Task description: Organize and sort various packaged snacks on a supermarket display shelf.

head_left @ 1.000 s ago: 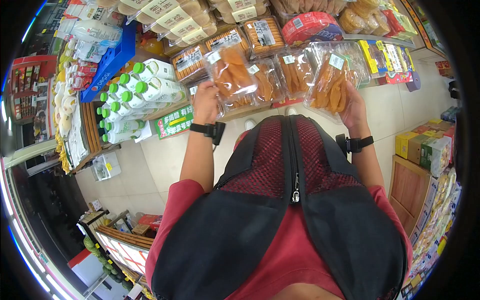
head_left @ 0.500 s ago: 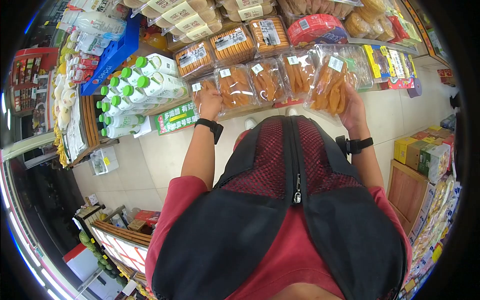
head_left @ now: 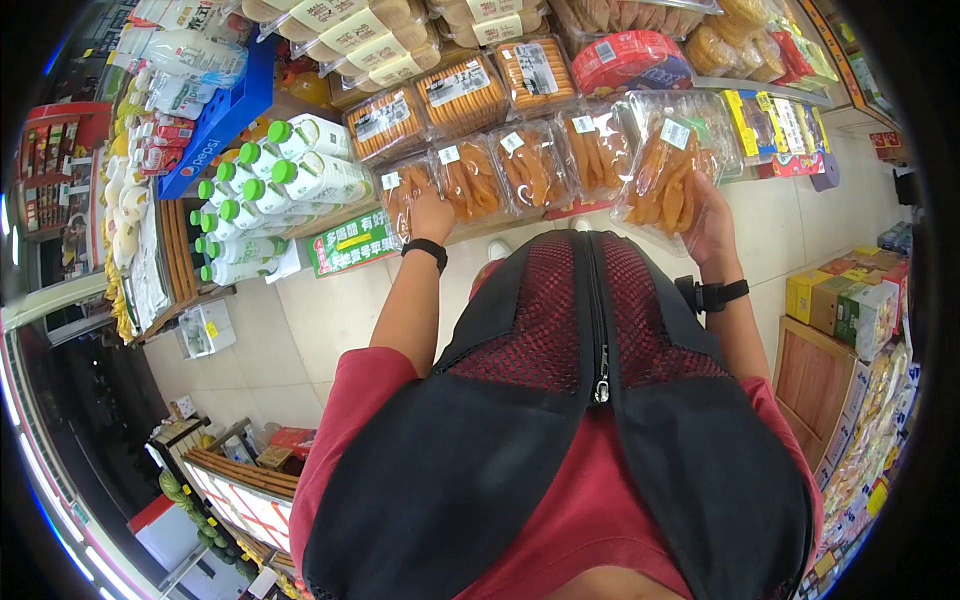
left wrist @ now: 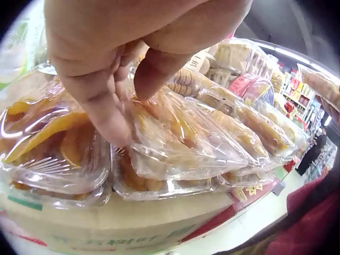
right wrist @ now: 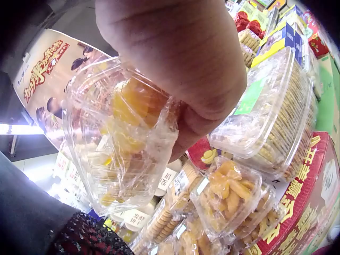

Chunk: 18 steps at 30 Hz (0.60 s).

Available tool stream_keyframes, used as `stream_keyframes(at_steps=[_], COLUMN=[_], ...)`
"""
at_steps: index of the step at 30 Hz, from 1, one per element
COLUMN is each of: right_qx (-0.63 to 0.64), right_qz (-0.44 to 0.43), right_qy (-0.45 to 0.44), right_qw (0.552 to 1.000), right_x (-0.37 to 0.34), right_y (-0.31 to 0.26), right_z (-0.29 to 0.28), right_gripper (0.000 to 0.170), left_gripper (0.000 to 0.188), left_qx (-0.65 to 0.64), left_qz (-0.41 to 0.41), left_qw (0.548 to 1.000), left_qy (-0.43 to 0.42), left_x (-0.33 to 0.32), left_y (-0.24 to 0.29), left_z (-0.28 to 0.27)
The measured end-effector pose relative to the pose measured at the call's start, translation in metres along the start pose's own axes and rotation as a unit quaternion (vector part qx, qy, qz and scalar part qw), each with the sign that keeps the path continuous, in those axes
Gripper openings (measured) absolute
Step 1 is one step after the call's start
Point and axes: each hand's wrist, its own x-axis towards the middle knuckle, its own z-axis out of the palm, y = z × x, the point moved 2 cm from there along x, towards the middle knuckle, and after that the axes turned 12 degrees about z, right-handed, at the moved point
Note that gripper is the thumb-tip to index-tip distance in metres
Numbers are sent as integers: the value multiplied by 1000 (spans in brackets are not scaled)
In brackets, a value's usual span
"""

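Note:
My right hand (head_left: 712,225) holds a clear plastic pack of orange dried strips (head_left: 660,190) by its near right side, raised in front of the shelf. In the right wrist view, that held pack (right wrist: 125,143) shows its crinkled wrap under the thumb side of the hand. My left hand (head_left: 432,217) is at the row of similar packs, between the leftmost pack (head_left: 400,190) and the second pack (head_left: 470,180). The left wrist view has its thumb and fingers (left wrist: 109,119) pinching the left edge of the second pack (left wrist: 180,143), which sits on another pack.
Biscuit packs (head_left: 462,92) lie behind the row, with a round red box (head_left: 630,62) to their right. White bottles with green caps (head_left: 310,170) stand at left, beside a blue Pepsi crate (head_left: 215,140). Boxed goods (head_left: 850,290) are stacked at far right.
A pack lifted in my left hand has come down into the row. The left hand then moved from the leftmost pack slightly right to the second one's edge. My right hand stays about still.

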Motion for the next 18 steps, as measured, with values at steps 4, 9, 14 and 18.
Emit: stream_keyframes(at_steps=[4,9,14,18], right_qx=[-4,-10,-27,-40], right_qz=[-1,10,20,27], right_qy=[4,-7,5,-15], right_qw=[1000,1000,999,999], right_x=[0,4,3,2], right_y=[0,0,2,5], right_z=[2,4,17,38], right_gripper=[49,50,50,51], left_gripper=[30,44,53,53], left_qx=[31,117,121,-110], left_qz=[74,218,206,204], left_qw=[996,968,971,969], left_qy=[35,42,-12,-87], left_x=[-13,-33,-32,-19], left_y=[30,57,73,107], left_z=[-13,-14,-26,-30])
